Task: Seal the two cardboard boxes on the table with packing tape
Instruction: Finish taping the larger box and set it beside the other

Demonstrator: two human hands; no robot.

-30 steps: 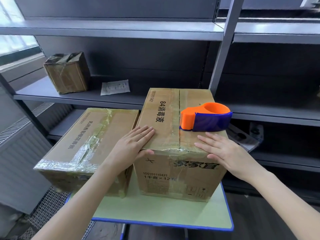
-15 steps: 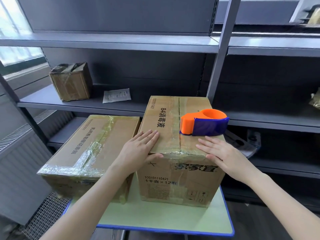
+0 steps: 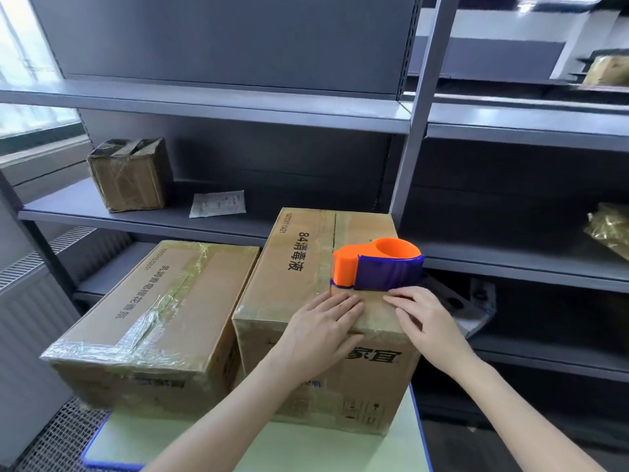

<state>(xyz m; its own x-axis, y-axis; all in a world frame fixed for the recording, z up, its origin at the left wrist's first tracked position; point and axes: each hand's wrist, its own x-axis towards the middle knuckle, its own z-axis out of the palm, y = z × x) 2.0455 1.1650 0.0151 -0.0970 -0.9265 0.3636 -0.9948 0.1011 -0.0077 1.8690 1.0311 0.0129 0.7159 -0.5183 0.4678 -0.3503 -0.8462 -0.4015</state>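
Two cardboard boxes stand side by side on a small green table point(image 3: 306, 447). The left box point(image 3: 163, 301) is lower, with wrinkled clear tape across its top and front edge. The taller right box point(image 3: 299, 267) has tape along its centre seam. An orange and purple tape dispenser point(image 3: 377, 264) sits on its top, right of the seam. My left hand point(image 3: 323, 328) lies flat over the near end of the seam and the front edge. My right hand point(image 3: 425, 321) presses flat on the top just in front of the dispenser.
Grey metal shelving point(image 3: 238, 114) rises behind the table. A small taped box point(image 3: 131, 175) and a paper slip point(image 3: 218, 204) sit on the shelf at left. Wrapped goods point(image 3: 609, 229) lie on the right shelves. A radiator point(image 3: 30, 318) stands at left.
My left hand slid right along the front edge of the right box, from its left part onto the centre seam. The view tilted up. My right hand stayed in front of the dispenser.
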